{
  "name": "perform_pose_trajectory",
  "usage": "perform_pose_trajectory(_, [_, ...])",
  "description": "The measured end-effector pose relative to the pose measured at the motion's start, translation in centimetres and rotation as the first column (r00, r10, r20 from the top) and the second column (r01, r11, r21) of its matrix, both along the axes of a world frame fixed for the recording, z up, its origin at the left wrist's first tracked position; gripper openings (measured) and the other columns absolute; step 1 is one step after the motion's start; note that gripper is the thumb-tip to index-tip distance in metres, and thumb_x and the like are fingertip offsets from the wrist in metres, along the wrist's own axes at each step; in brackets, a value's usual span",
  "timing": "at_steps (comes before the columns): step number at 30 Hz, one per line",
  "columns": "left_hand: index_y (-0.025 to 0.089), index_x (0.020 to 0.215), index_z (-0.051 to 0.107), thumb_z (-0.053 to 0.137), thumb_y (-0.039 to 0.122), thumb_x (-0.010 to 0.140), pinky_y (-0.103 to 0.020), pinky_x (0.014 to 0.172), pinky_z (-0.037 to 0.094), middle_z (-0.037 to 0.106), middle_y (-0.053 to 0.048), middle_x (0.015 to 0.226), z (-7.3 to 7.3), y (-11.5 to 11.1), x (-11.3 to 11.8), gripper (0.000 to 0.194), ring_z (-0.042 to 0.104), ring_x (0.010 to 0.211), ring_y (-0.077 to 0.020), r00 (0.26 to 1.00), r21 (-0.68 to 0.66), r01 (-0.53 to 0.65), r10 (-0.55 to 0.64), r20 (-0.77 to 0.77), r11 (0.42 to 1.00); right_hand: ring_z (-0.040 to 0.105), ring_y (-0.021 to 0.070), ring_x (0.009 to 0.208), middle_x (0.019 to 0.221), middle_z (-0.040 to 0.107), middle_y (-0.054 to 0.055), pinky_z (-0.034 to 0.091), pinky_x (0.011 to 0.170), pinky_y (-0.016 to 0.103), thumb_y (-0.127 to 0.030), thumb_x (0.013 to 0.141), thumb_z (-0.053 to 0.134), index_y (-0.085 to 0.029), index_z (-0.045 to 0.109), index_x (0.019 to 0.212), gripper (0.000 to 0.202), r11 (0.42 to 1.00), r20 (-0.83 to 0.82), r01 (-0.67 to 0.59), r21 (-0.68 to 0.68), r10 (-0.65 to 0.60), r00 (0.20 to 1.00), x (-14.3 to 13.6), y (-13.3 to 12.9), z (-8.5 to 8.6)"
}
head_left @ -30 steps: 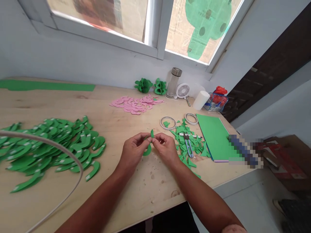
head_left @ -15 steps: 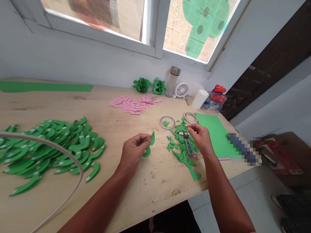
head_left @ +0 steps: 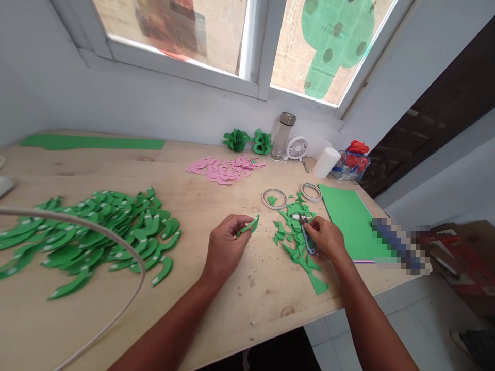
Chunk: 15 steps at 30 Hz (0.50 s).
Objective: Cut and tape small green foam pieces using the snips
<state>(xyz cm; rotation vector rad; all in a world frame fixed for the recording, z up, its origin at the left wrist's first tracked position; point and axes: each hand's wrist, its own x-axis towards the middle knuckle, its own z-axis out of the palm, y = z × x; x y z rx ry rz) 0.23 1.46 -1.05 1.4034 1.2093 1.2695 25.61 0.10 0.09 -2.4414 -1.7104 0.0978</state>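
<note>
My left hand (head_left: 228,247) pinches a curved green paper cutout (head_left: 249,226) between thumb and fingers, just above the table. To the right, my right hand (head_left: 327,238) has its fingers closed at a small pair of blue-handled thread snips (head_left: 308,239). The snips lie over a heap of green paper scraps (head_left: 297,250), their blades pointing away from me. Left of my hands spreads a big pile of curved green paper cutouts (head_left: 112,221), many with small white tape strips on them.
Two tape rolls (head_left: 274,199) lie beyond the scraps, and green paper sheets (head_left: 348,221) at the right. Pink paper cutouts (head_left: 224,170), green paper ornaments (head_left: 236,140), a glass bottle (head_left: 281,136) and a small fan (head_left: 297,148) stand or lie farther back. A pale cable (head_left: 127,247) curves across the left foreground.
My right hand has come down from above the scraps onto the snips. The cutout in my left hand has turned and looks folded up. The view has shifted slightly left.
</note>
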Motion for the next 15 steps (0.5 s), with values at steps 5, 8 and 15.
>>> perform_pose_trajectory(5, [0.015, 0.073, 0.064, 0.062, 0.032, 0.068, -0.02, 0.041, 0.029, 0.051, 0.003, 0.055, 0.9, -0.2, 0.2, 0.018, 0.04, 0.044, -0.0074, 0.988, -0.171, 0.059, -0.033, 0.149, 0.983, 0.058, 0.0179, 0.063, 0.067, 0.067, 0.005, 0.026, 0.051, 0.026, -0.038, 0.075, 0.054, -0.021, 0.062, 0.066, 0.021, 0.998, -0.094, 0.021, 0.062, -0.015, 0.995, 0.3, 0.4, -0.7])
perform_pose_trajectory(8, [0.015, 0.078, 0.066, 0.064, 0.032, 0.065, -0.02, 0.039, 0.025, 0.049, 0.004, 0.052, 1.2, -0.3, 0.3, 0.022, 0.035, 0.041, -0.006, 0.975, -0.238, 0.131, -0.081, 0.208, 0.962, 0.057, 0.0164, 0.061, 0.065, 0.066, 0.003, 0.028, 0.052, 0.025, -0.035, 0.074, 0.054, -0.021, 0.061, 0.065, 0.018, 0.994, -0.142, 0.028, 0.101, -0.013, 0.99, 0.5, 0.4, -1.0])
perform_pose_trajectory(15, [0.012, 0.077, 0.066, 0.068, 0.035, 0.061, -0.019, 0.039, 0.026, 0.054, 0.001, 0.057, 1.1, -0.1, 0.3, 0.028, 0.038, 0.043, -0.0058, 0.934, -0.292, 0.269, -0.176, 0.31, 0.918, 0.056, 0.0147, 0.059, 0.064, 0.064, 0.001, 0.035, 0.054, 0.023, -0.033, 0.076, 0.048, -0.019, 0.058, 0.069, 0.019, 0.976, -0.224, 0.031, 0.217, 0.018, 0.975, 0.0, -0.1, -0.7])
